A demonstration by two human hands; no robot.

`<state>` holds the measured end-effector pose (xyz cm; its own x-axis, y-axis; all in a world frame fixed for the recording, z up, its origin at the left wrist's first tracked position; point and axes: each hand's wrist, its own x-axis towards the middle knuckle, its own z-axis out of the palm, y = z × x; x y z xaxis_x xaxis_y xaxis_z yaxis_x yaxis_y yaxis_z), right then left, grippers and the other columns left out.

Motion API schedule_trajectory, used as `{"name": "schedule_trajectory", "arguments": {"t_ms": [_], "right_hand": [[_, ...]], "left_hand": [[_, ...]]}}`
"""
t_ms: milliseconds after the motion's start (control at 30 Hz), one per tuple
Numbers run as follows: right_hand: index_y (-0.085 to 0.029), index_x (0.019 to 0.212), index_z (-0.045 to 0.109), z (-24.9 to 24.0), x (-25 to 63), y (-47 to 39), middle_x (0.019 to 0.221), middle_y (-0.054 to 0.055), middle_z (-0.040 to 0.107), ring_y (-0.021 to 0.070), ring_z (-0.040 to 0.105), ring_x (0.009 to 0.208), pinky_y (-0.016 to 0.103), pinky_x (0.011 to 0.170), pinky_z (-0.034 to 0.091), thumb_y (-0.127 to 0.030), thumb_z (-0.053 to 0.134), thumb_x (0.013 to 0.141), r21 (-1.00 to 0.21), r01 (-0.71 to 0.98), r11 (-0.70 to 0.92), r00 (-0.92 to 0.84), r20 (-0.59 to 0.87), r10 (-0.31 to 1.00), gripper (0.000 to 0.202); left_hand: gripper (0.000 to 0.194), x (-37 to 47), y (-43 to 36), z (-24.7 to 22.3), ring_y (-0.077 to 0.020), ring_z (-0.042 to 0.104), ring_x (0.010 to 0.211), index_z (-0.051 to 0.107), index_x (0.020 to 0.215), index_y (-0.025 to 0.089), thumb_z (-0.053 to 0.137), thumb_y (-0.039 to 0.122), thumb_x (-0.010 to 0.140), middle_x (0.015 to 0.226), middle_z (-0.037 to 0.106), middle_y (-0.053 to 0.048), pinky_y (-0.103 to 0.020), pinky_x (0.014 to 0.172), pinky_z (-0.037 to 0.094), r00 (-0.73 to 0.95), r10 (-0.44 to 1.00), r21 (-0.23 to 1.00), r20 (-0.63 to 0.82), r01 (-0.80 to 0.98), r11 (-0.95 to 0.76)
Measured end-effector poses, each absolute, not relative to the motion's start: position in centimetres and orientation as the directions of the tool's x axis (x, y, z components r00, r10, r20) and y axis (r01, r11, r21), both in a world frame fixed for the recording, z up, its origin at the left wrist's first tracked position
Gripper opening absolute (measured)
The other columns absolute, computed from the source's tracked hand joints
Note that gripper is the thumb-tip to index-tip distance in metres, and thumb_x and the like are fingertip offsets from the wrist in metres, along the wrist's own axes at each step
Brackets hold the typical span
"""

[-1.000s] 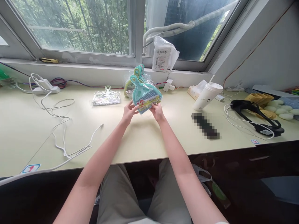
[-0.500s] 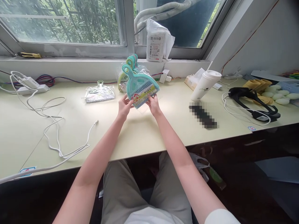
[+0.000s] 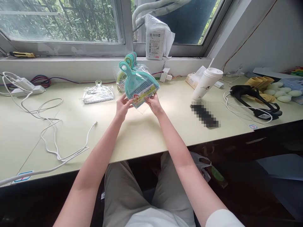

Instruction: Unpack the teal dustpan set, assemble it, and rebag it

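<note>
A teal mini dustpan-and-brush set (image 3: 141,82) in clear wrap, with a printed label along its lower edge, is held tilted above the table. My left hand (image 3: 123,107) grips its lower left corner, fingers closed on the edge. On the lower right edge, my right hand (image 3: 153,103) pinches it between thumb and fingers. Behind it stands a row of several similar wrapped dustpan sets (image 3: 121,77), green and teal, partly hidden. Another wrapped set (image 3: 98,93) lies flat on the table to the left.
White cables (image 3: 55,135) sprawl across the left of the table (image 3: 139,138). A power strip (image 3: 28,90) sits behind them. To the right are a white cup (image 3: 206,84), a tissue box (image 3: 193,81), a pixelated dark object (image 3: 205,115) and a black headset (image 3: 255,101).
The view has shifted slightly, so everything sits a little further left and higher. Both hands keep hold of the teal dustpan set, which is tilted a little differently.
</note>
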<state>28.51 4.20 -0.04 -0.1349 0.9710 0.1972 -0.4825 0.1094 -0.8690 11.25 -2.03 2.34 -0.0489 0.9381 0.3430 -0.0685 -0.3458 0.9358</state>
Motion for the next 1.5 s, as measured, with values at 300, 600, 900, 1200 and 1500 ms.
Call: {"name": "schedule_trajectory", "arguments": {"t_ms": [300, 600, 900, 1200, 1500], "right_hand": [[-0.029, 0.118, 0.045, 0.3, 27.8, 3.3, 0.120, 0.004, 0.068, 0.0210, 0.061, 0.126, 0.043, 0.106, 0.056, -0.023, 0.075, 0.074, -0.873, -0.469, 0.132, 0.023, 0.138, 0.990, 0.054], [-0.028, 0.119, 0.044, 0.6, 27.1, 2.5, 0.124, 0.004, 0.067, 0.0210, 0.063, 0.124, 0.042, 0.104, 0.058, -0.023, 0.075, 0.076, -0.864, -0.489, 0.121, -0.026, 0.153, 0.988, 0.053], [-0.022, 0.103, 0.057, 0.6, 28.5, 3.5, 0.099, 0.005, 0.074, 0.0209, 0.074, 0.100, 0.042, 0.100, 0.059, -0.038, 0.072, 0.083, -0.927, -0.375, 0.002, -0.167, 0.070, 0.983, 0.030], [-0.038, 0.120, 0.066, 1.1, 30.9, 3.0, 0.148, -0.006, 0.053, 0.0225, 0.030, 0.152, 0.052, 0.125, 0.028, -0.009, 0.056, 0.084, -0.865, 0.166, 0.474, -0.023, 0.477, 0.878, 0.047], [-0.035, 0.087, 0.079, -0.5, 30.9, 4.5, 0.111, -0.001, 0.074, 0.0234, 0.061, 0.119, 0.046, 0.117, 0.039, -0.036, 0.067, 0.088, -0.835, 0.204, 0.512, -0.119, 0.498, 0.859, 0.012]], "left_hand": [[0.061, 12.2, -1.9, 1.5, -0.0278, 0.071, 0.101, 0.062, 0.116, 0.015, 0.080, 0.050, 0.069, 0.111, 0.073, -0.013, -0.039, 0.085, 0.059, -0.049, 0.979, 0.966, 0.198, -0.157, -0.204], [0.052, 12.3, -1.4, 1.2, -0.0283, 0.062, 0.119, 0.052, 0.117, 0.021, 0.073, 0.044, 0.076, 0.132, 0.063, -0.012, -0.036, 0.084, 0.059, -0.054, 0.972, 0.955, 0.229, -0.181, -0.235], [0.051, 10.9, -0.5, 1.0, -0.0261, 0.070, 0.094, 0.045, 0.114, 0.022, 0.067, 0.027, 0.068, 0.120, 0.064, -0.010, -0.038, 0.069, 0.063, -0.093, 0.988, 0.973, 0.126, -0.182, -0.141], [0.032, 6.9, 1.1, 0.4, -0.0210, 0.068, 0.077, 0.054, 0.097, 0.019, 0.059, 0.017, 0.065, 0.095, 0.066, -0.009, -0.027, 0.050, 0.056, -0.193, 0.981, 0.945, 0.019, -0.318, -0.080], [0.032, 6.7, 0.2, 1.1, -0.0176, 0.065, 0.056, 0.060, 0.098, 0.011, 0.059, 0.012, 0.067, 0.081, 0.066, -0.010, -0.022, 0.038, 0.046, -0.039, 0.990, 0.956, -0.136, -0.269, 0.120]]}}
